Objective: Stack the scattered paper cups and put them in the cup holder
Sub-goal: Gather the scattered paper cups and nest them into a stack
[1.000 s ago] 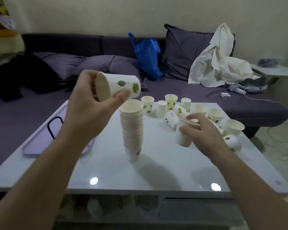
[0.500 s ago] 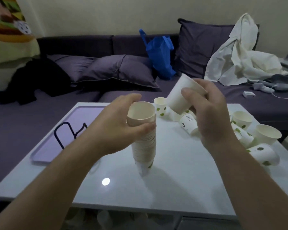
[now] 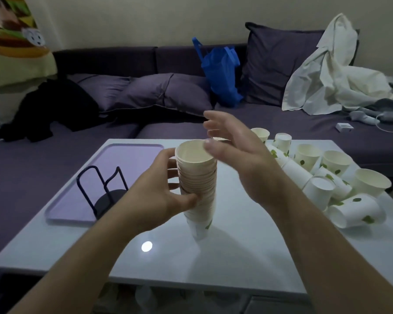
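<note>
A tall stack of white paper cups (image 3: 199,184) with green leaf prints stands upright at the middle of the white table (image 3: 236,257). My left hand (image 3: 163,191) grips the stack's side around its upper half. Just right of the stack's rim, my right hand (image 3: 238,155) is spread with fingers apart and holds nothing. Several loose cups (image 3: 322,175) lie and stand scattered at the table's right side. The black wire cup holder (image 3: 103,191) stands empty on a lilac tray (image 3: 82,184) at the left.
A purple sofa (image 3: 145,118) runs behind the table, with cushions, a blue bag (image 3: 221,73), a white cloth (image 3: 331,71) and dark clothing on it. The table's near edge lies below my forearms.
My left hand set its cup on the stack and slid down to grip the side. My right hand lifted a cup to the top and now is open, that cup no longer in it.
</note>
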Demonstrator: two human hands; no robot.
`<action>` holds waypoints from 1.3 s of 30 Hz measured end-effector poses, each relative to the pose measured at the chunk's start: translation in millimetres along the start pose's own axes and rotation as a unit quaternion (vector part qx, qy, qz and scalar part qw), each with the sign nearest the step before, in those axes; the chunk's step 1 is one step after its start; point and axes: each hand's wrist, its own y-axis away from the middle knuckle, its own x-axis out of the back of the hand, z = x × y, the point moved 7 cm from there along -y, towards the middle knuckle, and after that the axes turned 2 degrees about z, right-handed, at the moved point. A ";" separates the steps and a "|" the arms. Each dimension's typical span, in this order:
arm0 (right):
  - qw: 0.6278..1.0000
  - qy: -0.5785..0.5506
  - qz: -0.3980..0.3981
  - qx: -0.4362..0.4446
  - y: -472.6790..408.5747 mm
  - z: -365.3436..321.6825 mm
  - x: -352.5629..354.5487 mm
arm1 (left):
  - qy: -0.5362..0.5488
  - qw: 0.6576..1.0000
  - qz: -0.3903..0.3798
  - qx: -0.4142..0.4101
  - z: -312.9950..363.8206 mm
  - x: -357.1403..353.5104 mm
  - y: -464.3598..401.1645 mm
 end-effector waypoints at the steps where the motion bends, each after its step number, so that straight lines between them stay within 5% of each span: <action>1: 0.999 -0.036 0.030 -0.016 0.0 6.8 6.7 | 0.001 1.000 -0.012 0.006 -2.7 -0.8 2.2; 5: 0.971 0.032 0.192 -0.137 4.3 71.8 40.9 | 0.043 0.998 -0.006 0.049 -22.7 1.5 3.7; 9: 0.927 0.253 0.163 -0.223 13.5 132.1 54.6 | 0.073 0.991 0.069 0.084 -50.6 4.7 -9.9; 15: 0.846 0.477 0.139 -0.192 -17.4 163.5 62.1 | 0.097 0.984 0.094 0.113 -79.3 -4.2 -42.9; 24: 0.788 0.568 0.079 -0.223 -44.4 200.6 57.1 | 0.111 0.985 0.064 0.119 -105.7 -17.0 -59.2; 33: 0.869 0.424 0.048 -0.252 -32.6 189.4 51.4 | 0.116 0.983 0.047 0.131 -105.1 -23.0 -47.8; 37: 0.962 0.162 0.055 -0.213 -45.0 160.9 24.9 | 0.119 0.985 0.032 0.123 -101.7 -25.8 -53.2; 39: 0.977 0.072 0.011 -0.199 -52.4 154.5 0.9 | 0.130 0.985 -0.001 0.112 -99.1 -32.1 -58.7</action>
